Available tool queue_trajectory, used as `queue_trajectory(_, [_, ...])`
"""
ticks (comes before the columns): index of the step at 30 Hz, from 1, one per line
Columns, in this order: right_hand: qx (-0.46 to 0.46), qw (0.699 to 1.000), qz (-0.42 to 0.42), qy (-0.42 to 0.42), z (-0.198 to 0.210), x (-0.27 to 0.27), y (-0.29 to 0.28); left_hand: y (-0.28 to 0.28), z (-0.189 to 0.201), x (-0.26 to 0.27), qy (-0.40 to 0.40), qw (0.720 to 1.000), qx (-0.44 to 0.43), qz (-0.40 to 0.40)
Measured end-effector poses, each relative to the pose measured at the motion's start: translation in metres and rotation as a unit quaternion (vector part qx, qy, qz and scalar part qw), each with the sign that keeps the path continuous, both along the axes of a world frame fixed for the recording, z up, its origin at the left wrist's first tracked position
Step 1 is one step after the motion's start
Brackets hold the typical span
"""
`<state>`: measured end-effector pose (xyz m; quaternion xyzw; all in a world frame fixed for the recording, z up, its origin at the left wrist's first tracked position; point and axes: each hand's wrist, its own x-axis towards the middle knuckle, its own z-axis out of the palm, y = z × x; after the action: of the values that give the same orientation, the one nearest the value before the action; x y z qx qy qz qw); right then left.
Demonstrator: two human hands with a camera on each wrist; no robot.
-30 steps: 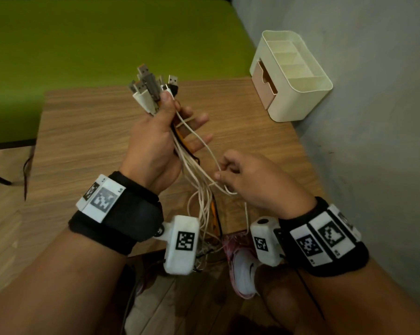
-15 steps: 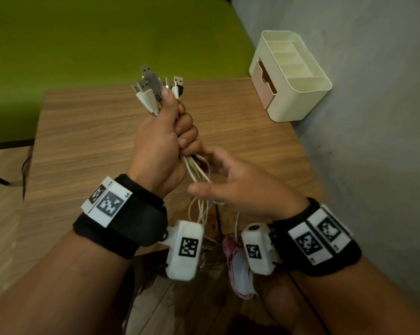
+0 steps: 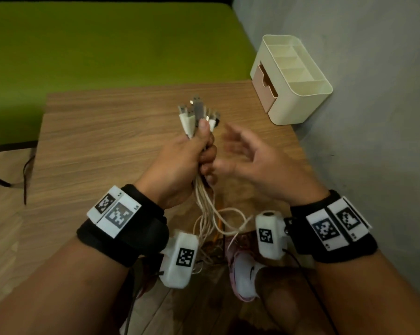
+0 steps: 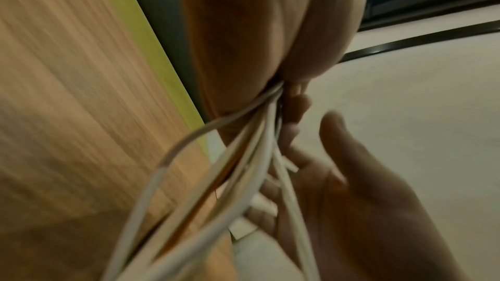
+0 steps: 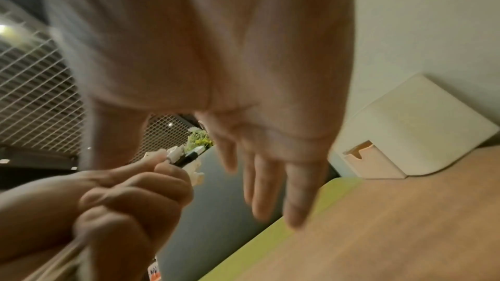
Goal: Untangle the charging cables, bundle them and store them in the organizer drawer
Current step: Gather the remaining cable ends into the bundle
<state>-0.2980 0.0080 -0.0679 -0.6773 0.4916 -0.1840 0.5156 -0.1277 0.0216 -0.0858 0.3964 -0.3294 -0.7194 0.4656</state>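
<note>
My left hand (image 3: pixel 187 158) grips a bunch of mostly white charging cables (image 3: pixel 205 209) in a fist above the wooden table (image 3: pixel 102 146). Their USB plugs (image 3: pixel 197 112) stick up past my thumb, and the cords (image 4: pixel 243 168) hang down from the fist off the table's near edge. My right hand (image 3: pixel 250 155) is just right of the fist, blurred, with its fingers (image 5: pixel 273 187) spread and holding nothing. The cream organizer (image 3: pixel 298 93) stands at the far right corner against the wall, its pink drawer (image 3: pixel 264 85) facing left.
A grey wall (image 3: pixel 373 117) runs along the table's right side. A green surface (image 3: pixel 107 44) lies beyond the table's far edge. Below the near edge sits a pink and white shoe (image 3: pixel 245 274) on the wooden floor.
My left hand has closed into a full fist on the cables. My right hand has let go of the white cord and moved up beside the fist, fingers spread.
</note>
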Motion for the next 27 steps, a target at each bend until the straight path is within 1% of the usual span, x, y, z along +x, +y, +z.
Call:
queue_trajectory(1, [-0.024,0.997,-0.032,-0.071,-0.001,0.000,-0.002,0.003,-0.001,-0.005,-0.010,1.000,0.003,-0.026])
queue_trajectory(2, [-0.048,0.990,-0.047,-0.122,-0.001,0.001,-0.003,0.005,-0.002,-0.011,-0.020,0.998,0.005,-0.051])
queue_trajectory(3, [-0.072,0.985,-0.047,-0.149,-0.002,0.002,-0.003,0.008,-0.002,-0.015,-0.029,0.997,0.007,-0.075])
queue_trajectory(5, [-0.112,0.980,-0.036,-0.158,-0.002,0.003,-0.003,0.010,-0.004,-0.021,-0.029,0.993,0.009,-0.116])
queue_trajectory(9, [-0.140,0.977,-0.031,-0.157,0.000,-0.003,-0.004,0.008,-0.006,-0.015,-0.011,0.984,-0.027,-0.174])
queue_trajectory(11, [-0.148,0.978,-0.031,-0.143,0.001,-0.005,-0.005,0.009,-0.007,-0.016,-0.021,0.983,-0.043,-0.176])
queue_trajectory(15, [-0.139,0.981,-0.014,-0.131,0.001,-0.007,-0.004,0.008,-0.008,-0.019,-0.030,0.988,-0.040,-0.145])
queue_trajectory(18, [-0.149,0.978,-0.008,-0.148,0.000,-0.007,-0.003,0.006,-0.007,-0.020,-0.029,0.989,-0.032,-0.144])
queue_trajectory(20, [-0.158,0.972,-0.004,-0.175,-0.001,-0.007,-0.003,0.007,-0.005,-0.020,-0.024,0.988,-0.034,-0.151])
queue_trajectory(23, [-0.122,0.969,-0.006,-0.213,0.000,-0.008,-0.005,0.009,-0.003,-0.020,-0.010,0.986,-0.034,-0.162])
queue_trajectory(27, [-0.091,0.971,-0.012,-0.220,0.002,-0.006,-0.004,0.011,-0.004,-0.017,-0.007,0.988,-0.031,-0.151])
